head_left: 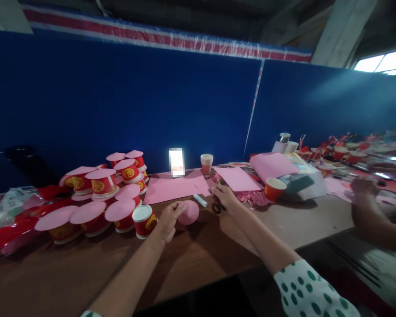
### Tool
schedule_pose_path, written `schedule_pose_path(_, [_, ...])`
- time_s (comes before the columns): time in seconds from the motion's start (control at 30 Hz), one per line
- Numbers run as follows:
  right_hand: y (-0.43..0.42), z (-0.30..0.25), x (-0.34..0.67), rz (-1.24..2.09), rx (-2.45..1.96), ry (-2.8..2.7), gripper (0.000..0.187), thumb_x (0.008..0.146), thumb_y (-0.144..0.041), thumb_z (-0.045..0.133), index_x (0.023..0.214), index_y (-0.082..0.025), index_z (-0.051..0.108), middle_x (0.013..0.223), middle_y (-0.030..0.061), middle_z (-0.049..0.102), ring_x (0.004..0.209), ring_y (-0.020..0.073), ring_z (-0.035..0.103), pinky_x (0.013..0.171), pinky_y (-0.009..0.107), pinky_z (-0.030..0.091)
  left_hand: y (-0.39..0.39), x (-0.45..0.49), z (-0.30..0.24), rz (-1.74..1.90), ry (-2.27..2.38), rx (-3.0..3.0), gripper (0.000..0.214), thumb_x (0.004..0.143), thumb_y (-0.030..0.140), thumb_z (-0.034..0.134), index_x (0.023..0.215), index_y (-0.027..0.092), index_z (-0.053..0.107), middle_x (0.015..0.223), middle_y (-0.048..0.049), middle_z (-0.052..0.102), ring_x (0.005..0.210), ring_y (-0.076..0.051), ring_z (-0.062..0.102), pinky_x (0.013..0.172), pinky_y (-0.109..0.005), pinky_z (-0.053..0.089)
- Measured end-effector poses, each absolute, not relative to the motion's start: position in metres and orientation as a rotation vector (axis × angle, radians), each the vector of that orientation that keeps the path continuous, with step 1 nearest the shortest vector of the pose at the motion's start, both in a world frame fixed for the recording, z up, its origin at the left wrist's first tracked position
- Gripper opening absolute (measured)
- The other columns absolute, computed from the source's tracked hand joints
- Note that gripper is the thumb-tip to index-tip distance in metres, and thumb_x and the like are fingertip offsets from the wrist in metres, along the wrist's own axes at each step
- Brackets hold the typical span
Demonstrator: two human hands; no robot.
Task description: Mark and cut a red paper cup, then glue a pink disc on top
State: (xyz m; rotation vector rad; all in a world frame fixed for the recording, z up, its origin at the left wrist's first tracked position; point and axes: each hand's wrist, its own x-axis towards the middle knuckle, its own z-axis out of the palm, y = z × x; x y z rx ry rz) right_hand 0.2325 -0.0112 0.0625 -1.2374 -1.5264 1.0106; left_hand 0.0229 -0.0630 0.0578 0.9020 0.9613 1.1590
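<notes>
My left hand (pixel 169 220) pinches a small round disc of pink paper (pixel 188 213) above the table. To its right, the fingers of my right hand (pixel 225 196) are closed around a pair of scissors; the black handles (pixel 217 208) show below the fingers and the blades are mostly hidden. A white and light-blue glue stick (pixel 200 200) lies between my two hands. Left of my left hand stands a red paper cup (pixel 144 222), upside down, its white base uppermost. Beside it are several more red cups with gold emblems, topped by pink paper discs (pixel 88 212).
Pink paper sheets (pixel 171 187) lie behind my hands, near a bright, blurred-out screen (pixel 176 163) and a paper cup (pixel 206 164). Another red cup (pixel 275 189) tilts by pink scraps. A co-worker's arms (pixel 379 211) are at right. A blue partition (pixel 135 97) closes the back.
</notes>
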Motion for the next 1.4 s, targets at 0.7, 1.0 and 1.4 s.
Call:
schedule_pose_path(0.7, [-0.028,0.076,0.257,0.273,-1.819,-2.285,0.019,0.071,-0.014,0.054,0.089,-0.015,0.058,0.082,0.0089,0.065,0.076,0.0216,0.061,0.061,0.026,0.035,-0.058,0.025,0.046,1.026,0.947,0.788,0.03,0.06,0.032,0.074,0.084,0.017,0.064,0.073,-0.001,0.064,0.06,-0.011,0.056,0.057,-0.023,0.044])
schedule_pose_path(1.0, [-0.022,0.054,0.277,1.214,-1.319,-1.626,0.039,0.078,-0.03,0.057,0.114,-0.017,0.052,0.075,0.002,0.062,0.062,0.0145,0.058,0.055,0.026,0.044,-0.058,0.025,0.037,1.086,0.852,0.665,0.034,0.059,0.03,0.077,0.089,0.017,0.064,0.081,-0.0032,0.067,0.069,-0.013,0.059,0.064,-0.025,0.045])
schedule_pose_path(1.4, [-0.021,0.07,0.227,1.694,-0.908,-1.366,0.044,0.065,-0.032,0.076,0.104,-0.02,0.06,0.079,0.0022,0.062,0.063,0.011,0.055,0.045,0.017,0.04,-0.059,0.027,0.046,1.106,0.833,0.607,0.042,0.055,0.028,0.079,0.092,0.02,0.061,0.079,-0.0024,0.066,0.068,-0.013,0.06,0.063,-0.024,0.046])
